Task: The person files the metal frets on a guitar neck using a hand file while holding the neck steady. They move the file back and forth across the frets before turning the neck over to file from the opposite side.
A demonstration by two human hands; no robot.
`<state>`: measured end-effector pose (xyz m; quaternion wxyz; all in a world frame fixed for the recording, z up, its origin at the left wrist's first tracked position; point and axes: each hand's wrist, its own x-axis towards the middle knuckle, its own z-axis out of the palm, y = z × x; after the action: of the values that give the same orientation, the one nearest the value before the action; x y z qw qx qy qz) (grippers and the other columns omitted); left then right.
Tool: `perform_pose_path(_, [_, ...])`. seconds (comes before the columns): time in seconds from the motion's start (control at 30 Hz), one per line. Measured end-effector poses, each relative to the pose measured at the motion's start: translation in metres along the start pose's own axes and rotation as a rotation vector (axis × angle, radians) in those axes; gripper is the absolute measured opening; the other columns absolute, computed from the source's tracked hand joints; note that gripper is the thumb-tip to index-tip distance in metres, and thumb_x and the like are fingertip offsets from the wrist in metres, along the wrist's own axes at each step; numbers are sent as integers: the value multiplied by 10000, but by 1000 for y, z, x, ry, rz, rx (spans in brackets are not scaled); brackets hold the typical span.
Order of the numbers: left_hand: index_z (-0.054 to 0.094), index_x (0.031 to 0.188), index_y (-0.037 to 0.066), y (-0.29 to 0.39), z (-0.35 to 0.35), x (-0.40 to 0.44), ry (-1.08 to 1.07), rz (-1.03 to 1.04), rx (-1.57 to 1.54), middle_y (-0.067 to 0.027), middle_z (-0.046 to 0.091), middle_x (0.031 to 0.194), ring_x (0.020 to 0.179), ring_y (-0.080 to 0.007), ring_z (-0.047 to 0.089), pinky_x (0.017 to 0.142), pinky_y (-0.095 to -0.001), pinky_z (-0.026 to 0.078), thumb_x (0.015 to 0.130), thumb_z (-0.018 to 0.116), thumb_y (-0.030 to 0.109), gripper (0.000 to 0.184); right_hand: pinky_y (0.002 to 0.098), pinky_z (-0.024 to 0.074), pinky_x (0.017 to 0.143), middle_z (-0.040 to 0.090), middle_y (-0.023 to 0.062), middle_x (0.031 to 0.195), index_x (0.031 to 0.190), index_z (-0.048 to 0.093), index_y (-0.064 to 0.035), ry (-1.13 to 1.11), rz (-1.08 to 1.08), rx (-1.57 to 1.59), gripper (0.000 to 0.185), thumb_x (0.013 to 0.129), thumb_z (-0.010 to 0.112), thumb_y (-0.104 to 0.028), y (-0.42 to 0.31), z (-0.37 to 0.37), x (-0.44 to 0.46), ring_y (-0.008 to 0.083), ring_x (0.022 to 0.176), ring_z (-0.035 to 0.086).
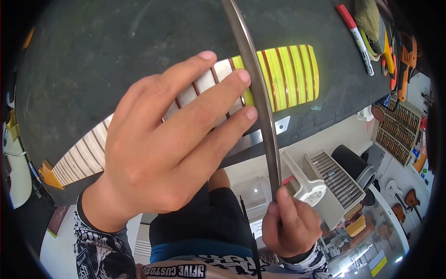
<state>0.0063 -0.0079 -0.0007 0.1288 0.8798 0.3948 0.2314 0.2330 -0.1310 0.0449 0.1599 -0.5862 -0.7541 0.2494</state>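
Observation:
A guitar fretboard (83, 151) lies across a dark work surface, its frets showing between pale strips and bright yellow-green strips (297, 76) at the right end. Over the yellow-green part, a long, narrow metal file (263, 93) runs crosswise to the frets' length of board. My right hand (292, 223) is closed round the file's lower end. My left hand (172, 139) rests on the fretboard with fingers stretched out and spread; two fingertips are at the file's left edge. The left thumb is hidden, as is the board beneath that hand.
A red-and-white marker (355, 39), a brush (368, 18) and orange-handled tools lie at the upper right. A tan block (50, 175) sits at the fretboard's left end. Beyond the bench edge are a grey slatted tray (337, 179), a white fan-like object (309, 190) and guitars on a wall.

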Motion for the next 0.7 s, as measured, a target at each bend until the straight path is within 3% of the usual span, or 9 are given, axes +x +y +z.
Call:
perform_pose_path(0.1, [768,1080,119,-1,1,0,6,12,3,-123,689,1244,1160,-399,637,869,-416,570,731,796,127,351,287,480,517,663,82,770,1253,624,17,4,5,-19,550,712,716,40,0,0,1,189,579,611])
perform_pose_path(0.27, [764,1081,119,-3,3,-1,15,36,23,-120,688,1247,1159,-398,637,862,-413,571,729,801,126,354,287,486,522,671,87,764,1205,641,11,13,27,-25,518,691,711,27,0,-4,-88,201,597,631])
perform_pose_path(0.37, [761,1088,115,-3,3,0,8,48,33,-122,683,1253,1160,-399,635,862,-415,570,720,805,125,370,347,467,519,649,134,746,1297,587,-1,-36,55,-32,606,704,656,98,-3,-7,-115,254,543,576])
perform_pose_path(0.53, [757,1100,107,1,0,2,-22,8,9,-121,679,1257,1161,-402,631,868,-420,566,706,809,119,397,282,476,510,662,92,767,1221,647,15,-49,13,-45,524,703,722,28,-2,-10,-42,190,576,611])
perform_pose_path(0.7, [757,1101,104,2,1,3,-16,3,-1,-119,680,1254,1158,-403,632,871,-422,566,692,813,105,413,275,473,507,654,92,769,1270,624,20,23,13,-9,569,709,722,34,-5,-5,-1,183,569,602])
